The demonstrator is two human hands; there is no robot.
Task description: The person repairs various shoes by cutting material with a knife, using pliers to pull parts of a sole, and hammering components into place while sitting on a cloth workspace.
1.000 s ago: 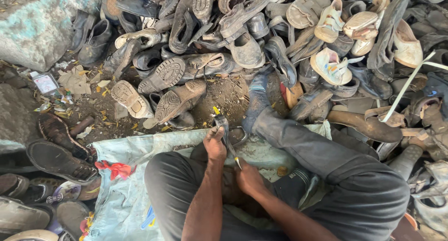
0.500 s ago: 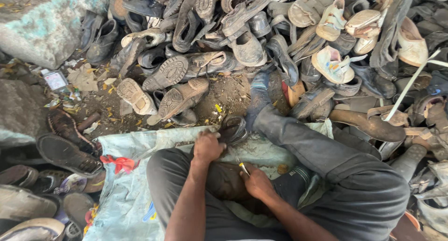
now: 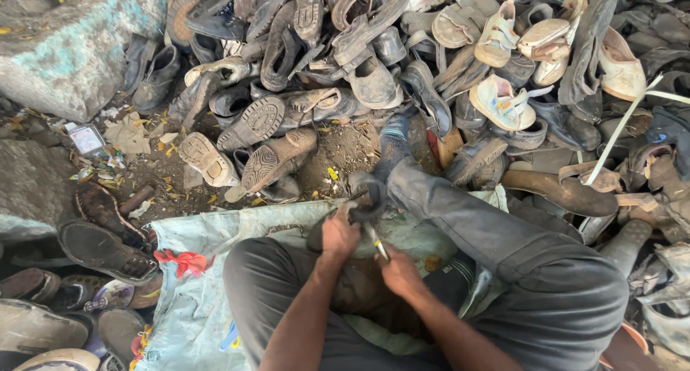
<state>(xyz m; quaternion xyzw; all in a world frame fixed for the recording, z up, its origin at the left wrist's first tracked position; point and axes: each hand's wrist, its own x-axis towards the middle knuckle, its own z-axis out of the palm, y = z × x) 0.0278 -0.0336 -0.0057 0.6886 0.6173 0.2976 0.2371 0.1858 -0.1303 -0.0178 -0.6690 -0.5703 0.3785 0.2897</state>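
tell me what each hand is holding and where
Left hand grips a dark shoe at its near end; right hand holds a small tool by its handle.

The person wears dark grey trousers (image 3: 532,270) of dull, dusty cloth, creased across the thighs and rumpled at the knee. On one foot is a blue-grey patterned sock (image 3: 392,144), soiled with dirt. Both forearms are bare, with no sleeve reaching them and no watch or band at the wrists. The left hand (image 3: 339,234) and right hand (image 3: 399,272) are ungloved.
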